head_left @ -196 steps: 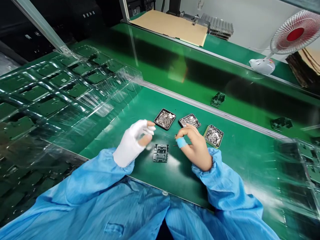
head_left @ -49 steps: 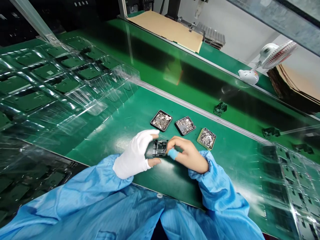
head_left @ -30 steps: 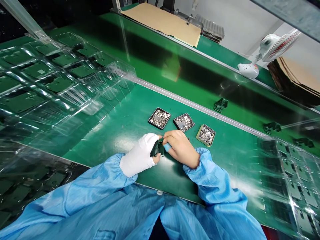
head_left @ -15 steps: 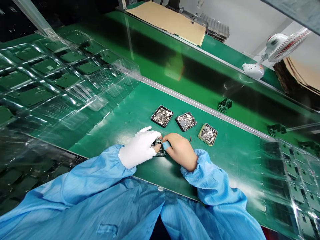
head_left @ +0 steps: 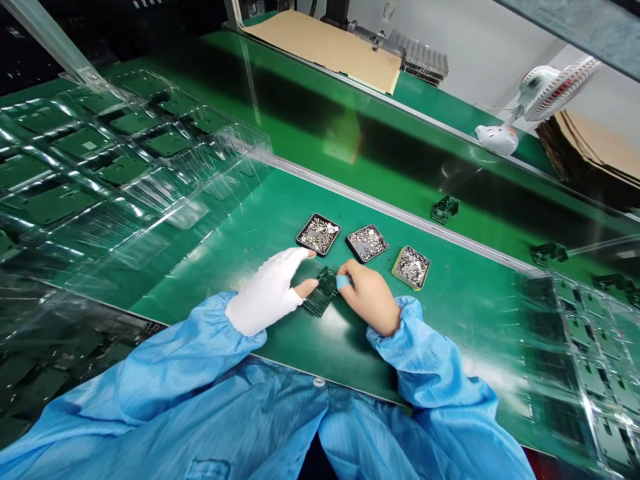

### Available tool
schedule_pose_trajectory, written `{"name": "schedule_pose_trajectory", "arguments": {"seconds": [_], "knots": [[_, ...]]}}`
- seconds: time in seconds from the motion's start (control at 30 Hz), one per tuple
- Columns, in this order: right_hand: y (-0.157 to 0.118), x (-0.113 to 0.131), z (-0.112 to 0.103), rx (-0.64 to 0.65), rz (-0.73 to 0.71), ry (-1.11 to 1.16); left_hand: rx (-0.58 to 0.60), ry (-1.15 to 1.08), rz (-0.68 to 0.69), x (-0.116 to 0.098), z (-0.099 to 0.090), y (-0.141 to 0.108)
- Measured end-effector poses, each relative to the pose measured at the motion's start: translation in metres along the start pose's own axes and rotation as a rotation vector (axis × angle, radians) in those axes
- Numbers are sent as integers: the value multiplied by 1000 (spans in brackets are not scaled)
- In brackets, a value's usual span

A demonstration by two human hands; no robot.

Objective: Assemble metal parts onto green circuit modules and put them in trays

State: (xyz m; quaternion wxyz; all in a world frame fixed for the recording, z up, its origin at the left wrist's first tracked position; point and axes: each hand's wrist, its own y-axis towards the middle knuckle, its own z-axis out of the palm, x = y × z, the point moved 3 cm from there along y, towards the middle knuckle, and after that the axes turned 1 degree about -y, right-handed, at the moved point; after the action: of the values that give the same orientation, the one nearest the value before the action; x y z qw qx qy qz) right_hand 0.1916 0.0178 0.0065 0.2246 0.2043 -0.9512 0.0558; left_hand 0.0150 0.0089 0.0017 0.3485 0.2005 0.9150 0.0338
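Note:
A small green circuit board [head_left: 321, 292] lies at an angle between my hands, just above or on the green bench; I cannot tell which. My left hand [head_left: 273, 290], in a white glove with bare fingertips, is open on its left. The thumb tip is at the board's edge, and the fingers arch apart beyond it. On the right, my right hand [head_left: 369, 293] is bare apart from a blue wrap on one finger. Its thumb and forefinger are pinched at the board's right edge. Beyond the hands are three small trays of shiny metal parts: left [head_left: 299, 241], middle [head_left: 356, 257] and right [head_left: 396, 275].
Clear plastic trays [head_left: 165, 200] with green boards fill the left side. More such trays [head_left: 583, 373] stand at the right. Behind a metal rail [head_left: 350, 193], loose boards [head_left: 444, 209] lie on a green strip. A white fan [head_left: 500, 139] stands at the back right.
My left fingers have spread and come off the board, which shows more fully and is turned. My right hand has shifted slightly right. The whole view has moved a little.

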Motion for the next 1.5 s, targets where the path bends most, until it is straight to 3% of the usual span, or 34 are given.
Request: {"name": "schedule_pose_trajectory", "arguments": {"seconds": [0.1,0.3,0.4,0.6,1.07,1.5], "knots": [[-3,-20,0,66,54,17,48,-22,15,1,4,-7],[-18,-45,2,154,-115,-74,110,75,-42,0,20,-13],[-21,-50,2,139,-99,-71,127,51,-54,3,22,-12],[-16,-42,2,173,-97,287,170,59,-43,7,21,-13],[-11,-34,5,290,-13,124,169,148,41,4,21,-18],[16,-27,-7,550,47,62,206,138,34,3,17,-16]]}}
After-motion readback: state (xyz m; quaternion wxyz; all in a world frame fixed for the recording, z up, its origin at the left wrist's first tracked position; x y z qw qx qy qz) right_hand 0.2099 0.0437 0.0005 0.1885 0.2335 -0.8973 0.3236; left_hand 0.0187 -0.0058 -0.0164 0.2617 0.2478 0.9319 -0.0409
